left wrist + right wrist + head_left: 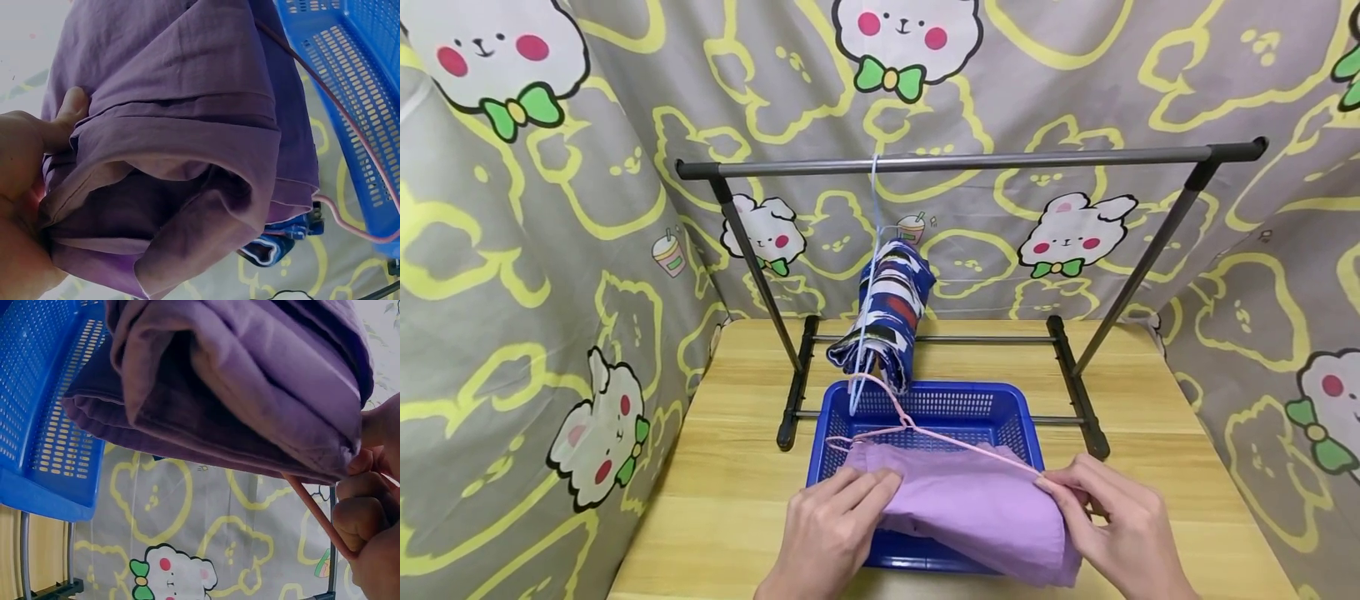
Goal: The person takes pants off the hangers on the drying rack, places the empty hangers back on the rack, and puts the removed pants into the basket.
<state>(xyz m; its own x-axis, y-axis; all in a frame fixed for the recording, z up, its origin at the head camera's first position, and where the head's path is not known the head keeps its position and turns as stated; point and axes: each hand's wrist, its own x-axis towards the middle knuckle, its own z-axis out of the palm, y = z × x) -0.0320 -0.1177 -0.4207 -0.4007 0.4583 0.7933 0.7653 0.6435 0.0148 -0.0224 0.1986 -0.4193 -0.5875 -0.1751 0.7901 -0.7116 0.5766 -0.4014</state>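
Note:
A folded purple garment [970, 508] spans both hands over a blue plastic basket [925, 560]. Its layers hang in open folds in the left wrist view. My left hand [838, 525] grips the garment's left side, thumb on the near face and the other fingers partly hidden by cloth. At the opposite end, my right hand [1116, 517] pinches the right end of a pink hanger [908, 422] together with the garment's upper corner. The hanger lies along the top edge of the cloth, hook toward the rack. In the right wrist view, the pink bar [319, 515] runs into the curled fingers.
A grey metal rack [1000, 160] with black feet stands behind the basket on a wood-grain table [730, 492]. From its bar hangs a light-blue hanger [871, 283] bearing a blue, white and red patterned garment [898, 292]. Cartoon-print curtains [1060, 83] enclose three sides.

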